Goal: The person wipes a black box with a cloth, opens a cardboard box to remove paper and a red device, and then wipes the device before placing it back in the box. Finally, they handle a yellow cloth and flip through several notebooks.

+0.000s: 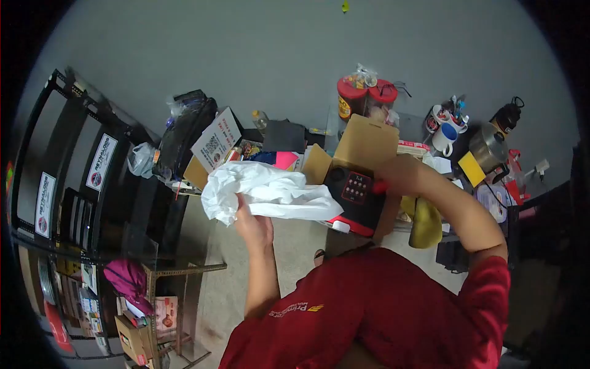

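Note:
My left hand [252, 226] grips a crumpled white plastic bag [264, 192] from below. The bag stretches rightward to an open cardboard box [369, 142] whose flaps stand up. Inside the box lies a black and red packaged item [350, 200] with a panel of small round icons on its top. At the box's right side, my right hand [393, 172] is closed, its fingers curled downward beside a small red part [380, 186]. What those fingers hold is mostly hidden. Close below that hand hangs an olive-green cloth [425, 224].
Red-lidded jars [352, 92] stand behind the box. Mugs [445, 138], a steel pot [488, 146] and a yellow card [471, 168] crowd the right. A black bag [187, 135] and a printed white sign [218, 140] are left. Metal shelving [61, 178] lines the far left.

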Action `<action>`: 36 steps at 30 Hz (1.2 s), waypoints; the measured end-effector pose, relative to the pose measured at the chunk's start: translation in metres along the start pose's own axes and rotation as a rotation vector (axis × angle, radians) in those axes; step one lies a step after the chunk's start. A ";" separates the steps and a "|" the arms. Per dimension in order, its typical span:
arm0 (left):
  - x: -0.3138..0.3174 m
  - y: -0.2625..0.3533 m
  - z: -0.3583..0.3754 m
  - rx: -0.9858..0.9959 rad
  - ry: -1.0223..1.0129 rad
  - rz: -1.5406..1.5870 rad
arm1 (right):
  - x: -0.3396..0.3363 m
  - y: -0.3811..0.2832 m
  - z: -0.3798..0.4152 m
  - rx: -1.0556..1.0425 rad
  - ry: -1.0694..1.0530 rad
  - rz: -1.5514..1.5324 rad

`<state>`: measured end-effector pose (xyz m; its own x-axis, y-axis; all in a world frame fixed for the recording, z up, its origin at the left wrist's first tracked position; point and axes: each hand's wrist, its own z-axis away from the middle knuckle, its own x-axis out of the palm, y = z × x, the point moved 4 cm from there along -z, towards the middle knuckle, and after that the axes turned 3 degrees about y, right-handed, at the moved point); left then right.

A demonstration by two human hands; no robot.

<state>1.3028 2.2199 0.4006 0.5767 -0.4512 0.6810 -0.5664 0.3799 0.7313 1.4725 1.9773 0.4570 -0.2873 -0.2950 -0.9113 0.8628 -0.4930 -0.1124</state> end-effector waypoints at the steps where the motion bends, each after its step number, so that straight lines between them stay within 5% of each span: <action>1: 0.001 0.005 0.000 0.024 0.011 -0.002 | 0.006 -0.002 -0.006 0.010 -0.035 0.086; 9: 0.017 0.019 0.001 0.029 0.007 0.035 | 0.002 -0.001 -0.009 -0.010 0.234 -0.049; 11: 0.032 0.014 -0.003 -0.049 -0.057 0.123 | -0.016 -0.008 -0.006 -0.185 0.417 -0.224; 15: 0.070 -0.009 -0.008 -0.199 0.025 0.171 | -0.040 -0.039 0.011 -0.186 0.343 -0.691; 17: 0.093 -0.029 -0.001 -0.252 -0.044 0.030 | -0.040 -0.044 0.014 -0.366 0.818 -0.405; 19: 0.103 -0.050 0.006 -0.058 -0.381 -0.647 | -0.048 -0.046 0.014 -0.380 0.752 -0.594; 21: 0.127 -0.053 0.023 0.202 -0.656 -1.158 | -0.052 -0.034 0.010 -0.362 1.001 -0.642; 22: 0.143 -0.041 0.032 0.200 -0.677 -1.148 | -0.049 -0.025 0.006 -0.342 1.010 -0.635; 24: 0.154 -0.041 0.057 -0.348 -0.883 -1.247 | -0.038 -0.008 0.000 -0.381 0.960 -0.564; 26: 0.133 -0.065 0.059 -0.175 -0.929 -0.655 | -0.014 -0.002 -0.009 -0.174 0.974 -0.583; 27: 0.137 -0.063 0.066 -0.181 -0.956 -0.644 | -0.003 -0.001 -0.010 -0.004 0.970 -0.621; 31: 0.137 -0.056 0.069 0.165 -0.861 -1.049 | 0.005 -0.018 0.015 -0.139 0.906 -0.908; 32: 0.129 -0.059 0.064 0.275 -0.800 -1.100 | 0.006 -0.017 0.021 -0.176 0.679 -1.153; 33: 0.113 -0.065 0.055 0.143 -0.735 -1.049 | 0.009 -0.014 0.025 -0.214 0.440 -1.386; 34: 0.097 -0.066 0.048 0.063 -0.653 -1.021 | 0.022 0.014 0.022 -0.335 0.748 -0.892; 36: 0.096 -0.045 0.049 -0.025 -0.466 -1.007 | 0.046 0.073 0.032 0.100 0.896 -1.244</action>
<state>1.3541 2.1199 0.4313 0.4854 -0.8207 -0.3013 0.0516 -0.3172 0.9470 1.5084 1.9016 0.4195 -0.4141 0.8881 -0.1994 0.2331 -0.1083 -0.9664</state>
